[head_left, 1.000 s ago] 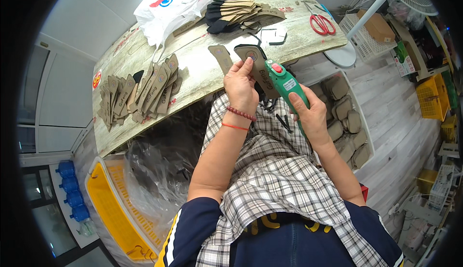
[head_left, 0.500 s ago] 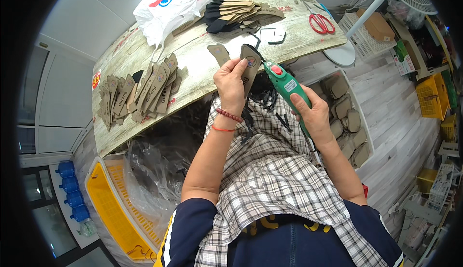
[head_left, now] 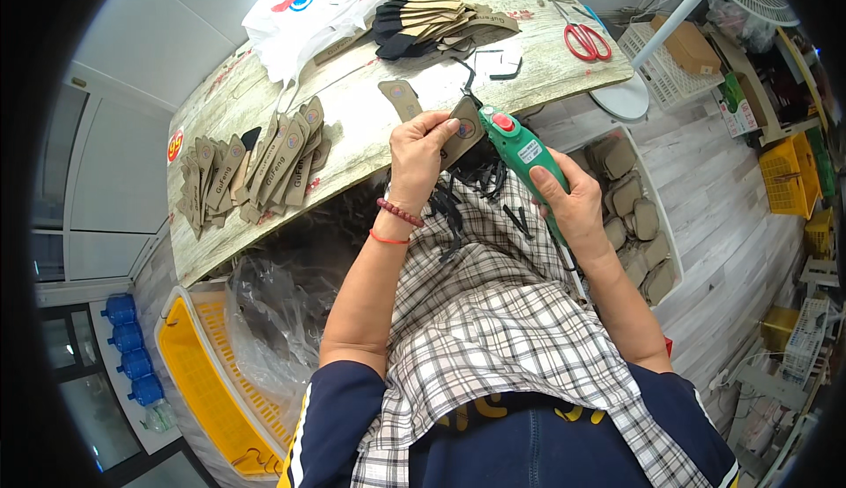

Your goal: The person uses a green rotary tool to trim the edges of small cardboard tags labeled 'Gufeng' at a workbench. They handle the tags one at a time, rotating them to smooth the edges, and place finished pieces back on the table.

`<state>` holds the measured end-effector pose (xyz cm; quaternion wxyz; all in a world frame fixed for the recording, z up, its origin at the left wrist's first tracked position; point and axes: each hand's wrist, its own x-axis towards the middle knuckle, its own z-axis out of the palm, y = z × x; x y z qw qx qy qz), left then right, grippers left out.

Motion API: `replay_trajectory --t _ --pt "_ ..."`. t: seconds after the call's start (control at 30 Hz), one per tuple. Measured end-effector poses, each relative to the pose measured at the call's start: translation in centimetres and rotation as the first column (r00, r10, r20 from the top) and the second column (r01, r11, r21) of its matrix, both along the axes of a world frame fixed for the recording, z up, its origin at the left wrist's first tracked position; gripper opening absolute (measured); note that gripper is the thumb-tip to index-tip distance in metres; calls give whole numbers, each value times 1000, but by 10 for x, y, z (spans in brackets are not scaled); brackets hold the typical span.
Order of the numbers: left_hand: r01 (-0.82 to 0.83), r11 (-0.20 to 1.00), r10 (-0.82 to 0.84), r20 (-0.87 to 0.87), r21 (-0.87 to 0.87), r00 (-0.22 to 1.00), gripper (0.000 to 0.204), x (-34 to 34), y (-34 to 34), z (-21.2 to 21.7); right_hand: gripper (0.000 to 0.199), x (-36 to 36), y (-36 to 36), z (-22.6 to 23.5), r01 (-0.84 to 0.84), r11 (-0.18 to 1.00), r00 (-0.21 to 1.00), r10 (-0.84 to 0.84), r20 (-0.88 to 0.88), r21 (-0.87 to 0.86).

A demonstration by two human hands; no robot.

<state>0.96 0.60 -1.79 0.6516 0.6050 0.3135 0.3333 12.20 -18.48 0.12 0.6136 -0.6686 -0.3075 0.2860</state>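
Note:
My left hand (head_left: 418,155) pinches a tan fabric piece (head_left: 465,135) with a small round emblem, thumb on top near the emblem. A green handheld electric cutter (head_left: 520,146) with a red button lies in the grip of my right hand (head_left: 575,208). Its head meets the upper right edge of the fabric piece; the exact contact is too small to make out. A thin black trimming (head_left: 467,74) sticks up beside the cutter's head. Another tan piece (head_left: 402,98) lies on the table just beyond my left hand. Black offcuts (head_left: 449,215) rest on my checked apron (head_left: 493,312).
On the worn wooden table (head_left: 352,126) lie a pile of tan pieces (head_left: 278,162), a fanned black-and-tan stack (head_left: 432,25), a white plastic bag (head_left: 317,16) and red-handled scissors (head_left: 586,43). A white bin (head_left: 665,223) of tan pads stands right; a yellow basket (head_left: 198,382) left.
My left hand has shifted slightly left and turned the fabric piece, which now tilts to the right against the cutter. The cutter's head has dipped slightly. A black trimming stands out past its tip.

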Motion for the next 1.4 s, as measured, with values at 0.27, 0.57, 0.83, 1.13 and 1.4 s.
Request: replay_trajectory --t 0.27,0.57,0.83,1.13,1.4 --pt "191 972 -172 -139 135 975 12 -9 26 5 46 3 -3 3 -25 1000 1000 25 -2 -3" --pt "-164 947 150 69 276 986 11 -11 77 34 47 4 -6 1 82 997 995 -81 -60 10" --pt "-10 558 301 192 -830 934 11 -20 20 -31 47 -8 -15 -12 44 997 999 -45 -14 -67" --pt "11 909 114 274 -416 955 10 -12 2 -19 45 -13 -20 -7 27 993 998 -21 53 -111" --pt "-8 965 69 224 -263 972 6 -13 -1 -18 43 -12 -20 2 7 994 999 -1 49 -106"
